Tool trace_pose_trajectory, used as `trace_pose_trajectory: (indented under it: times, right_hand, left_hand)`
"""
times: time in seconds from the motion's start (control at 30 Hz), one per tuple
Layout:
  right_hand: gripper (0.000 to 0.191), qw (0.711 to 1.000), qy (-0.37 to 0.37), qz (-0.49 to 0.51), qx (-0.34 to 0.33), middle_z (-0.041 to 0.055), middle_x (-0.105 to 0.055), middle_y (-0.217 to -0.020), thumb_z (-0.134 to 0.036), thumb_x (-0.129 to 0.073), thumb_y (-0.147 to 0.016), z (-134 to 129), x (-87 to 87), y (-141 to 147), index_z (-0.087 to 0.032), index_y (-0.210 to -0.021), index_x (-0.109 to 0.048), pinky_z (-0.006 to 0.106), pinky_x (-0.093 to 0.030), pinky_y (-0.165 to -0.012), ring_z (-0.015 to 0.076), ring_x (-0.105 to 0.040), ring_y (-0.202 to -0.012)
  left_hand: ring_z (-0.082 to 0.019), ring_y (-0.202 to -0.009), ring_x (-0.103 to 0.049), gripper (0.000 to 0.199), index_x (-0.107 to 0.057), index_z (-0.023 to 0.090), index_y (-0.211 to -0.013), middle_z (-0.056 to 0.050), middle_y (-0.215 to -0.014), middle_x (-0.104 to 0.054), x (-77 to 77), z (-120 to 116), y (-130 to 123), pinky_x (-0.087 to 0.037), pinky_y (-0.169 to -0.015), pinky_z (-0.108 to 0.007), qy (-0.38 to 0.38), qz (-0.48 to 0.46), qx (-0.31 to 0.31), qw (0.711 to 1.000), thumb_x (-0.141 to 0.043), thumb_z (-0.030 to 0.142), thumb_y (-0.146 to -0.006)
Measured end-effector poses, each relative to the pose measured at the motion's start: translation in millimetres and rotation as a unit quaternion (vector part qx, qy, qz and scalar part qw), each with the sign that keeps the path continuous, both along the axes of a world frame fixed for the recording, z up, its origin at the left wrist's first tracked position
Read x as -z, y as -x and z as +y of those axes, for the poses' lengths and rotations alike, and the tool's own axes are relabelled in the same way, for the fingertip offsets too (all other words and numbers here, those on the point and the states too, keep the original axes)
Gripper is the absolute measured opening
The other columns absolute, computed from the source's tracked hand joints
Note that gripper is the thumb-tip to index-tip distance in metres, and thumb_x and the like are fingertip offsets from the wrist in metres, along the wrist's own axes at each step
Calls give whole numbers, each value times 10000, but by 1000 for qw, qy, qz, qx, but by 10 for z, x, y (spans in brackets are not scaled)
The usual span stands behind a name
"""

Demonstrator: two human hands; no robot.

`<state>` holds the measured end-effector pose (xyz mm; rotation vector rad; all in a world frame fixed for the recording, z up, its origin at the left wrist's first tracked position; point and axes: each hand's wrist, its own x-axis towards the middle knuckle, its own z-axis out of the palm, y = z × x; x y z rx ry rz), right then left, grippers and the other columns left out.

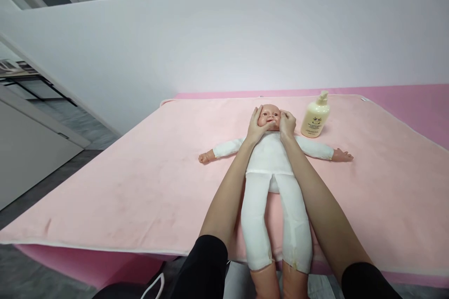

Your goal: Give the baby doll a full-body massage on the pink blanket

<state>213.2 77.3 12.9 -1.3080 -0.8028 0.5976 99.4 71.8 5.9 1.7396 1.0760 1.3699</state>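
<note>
A baby doll (269, 154) with a white cloth body lies on its back, arms spread wide and legs toward me. My left hand (257, 126) rests against the side of its head (269, 111), fingers stretched along the cheek and thumb reaching across below the mouth. On the other side of the head, my right hand (287, 124) has its fingers curled in at ear height, closed on the edge of the head. The doll's ears are hidden behind my hands. Beside my right hand stands a pale yellow pump bottle (315, 117), upright.
A pink towel (157, 173) covers most of the table under the doll. The pink tabletop (421, 107) shows at the far right. Behind it rises a low white wall (224, 42). The doll's lower legs (264, 280) extend past the near table edge.
</note>
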Motion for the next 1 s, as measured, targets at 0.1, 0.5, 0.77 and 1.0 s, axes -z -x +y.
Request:
trace_pose_trajectory:
  times: [0.1,0.5,0.77,1.0]
  right_hand:
    - [261,1000,-8,-22,-2,42,-672,-896,-270,-407,-757,-54,-7,7,-165,-772,-645,324,-391,-921,192,-559,-974]
    - [585,985,-49,-90,-138,70,-512,-1294,-333,-640,-664,-268,191,-53,-167,-1215,-537,378,-314,-1063,231,-442,-1220]
    - [848,971,-88,-59,-213,105,-471,-1329,-399,-772,-531,-242,248,-140,-125,-1274,-470,387,-355,-1041,256,-432,-1228]
    - [826,960,-105,-18,-260,96,-455,-1344,-398,-765,-527,-294,238,-243,-125,-1257,-490,370,-307,-1079,238,-404,-1256]
  left_hand:
    - [-235,-1383,-142,957,-316,196,-1381,-81,-1484,-224,33,-63,23,-169,-1124,-325,-14,32,-3,999,-776,370,-560]
    - [-225,-1304,-351,693,-442,219,-1310,-58,-1407,-390,35,-302,80,-334,-1047,-304,-4,6,-58,998,-695,362,-681]
    - [-213,-1278,-392,609,-461,143,-1296,-93,-1378,-427,122,-242,114,-379,-1005,-268,-11,-13,-45,999,-631,346,-748]
    - [-170,-1318,-327,508,-429,204,-1322,-27,-1401,-399,101,-234,139,-286,-1076,-274,-15,23,-34,999,-512,320,-834]
